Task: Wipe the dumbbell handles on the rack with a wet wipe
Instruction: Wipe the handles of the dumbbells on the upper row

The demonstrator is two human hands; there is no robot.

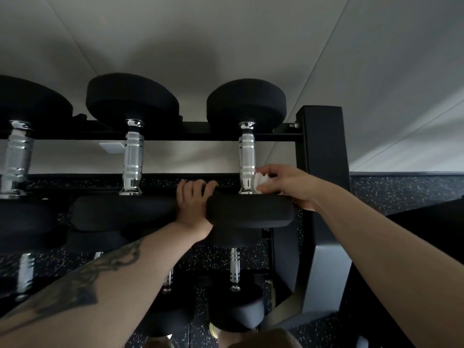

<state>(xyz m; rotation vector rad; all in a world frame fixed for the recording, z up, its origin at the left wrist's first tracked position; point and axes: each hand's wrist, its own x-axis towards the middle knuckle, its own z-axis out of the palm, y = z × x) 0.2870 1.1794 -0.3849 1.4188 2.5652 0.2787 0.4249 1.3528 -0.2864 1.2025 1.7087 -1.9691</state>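
Dumbbell: rightmost dumbbell (247, 156) sat on the top tier of the rack (322, 146), hard by the rack's right upright, chrome handle running front to back, one black head at the rear rail and the near head (251, 209) at the front edge.
Wipe: white wipe (261, 181) was bunched up and pressed against the right side of that handle, low down by the near collar!
Right hand: right hand (288, 184) came in from the right, fingers curled, thumb and fingers pinching the wipe and holding it to the chrome; its wrist lay over the near head's right end.
Left hand: left hand (194, 200) was wedged between the near heads of the two right-hand dumbbells, fingers hooked over the front rail and the head's left edge, gripping there.
Middle dumbbell: middle dumbbell (133, 156) lay just left of the first one on the same tier, handle bare, untouched.
Left dumbbell: left dumbbell (16, 159) was at the frame's left edge, partly cut off.
Lower tier: more dumbbells (234, 292) sat below, under the arms, mostly in shadow.
Floor: dark speckled floor (401, 194) showed through and beside the rack.
Wall: pale panelled wall (226, 33) rose behind the rear rail.
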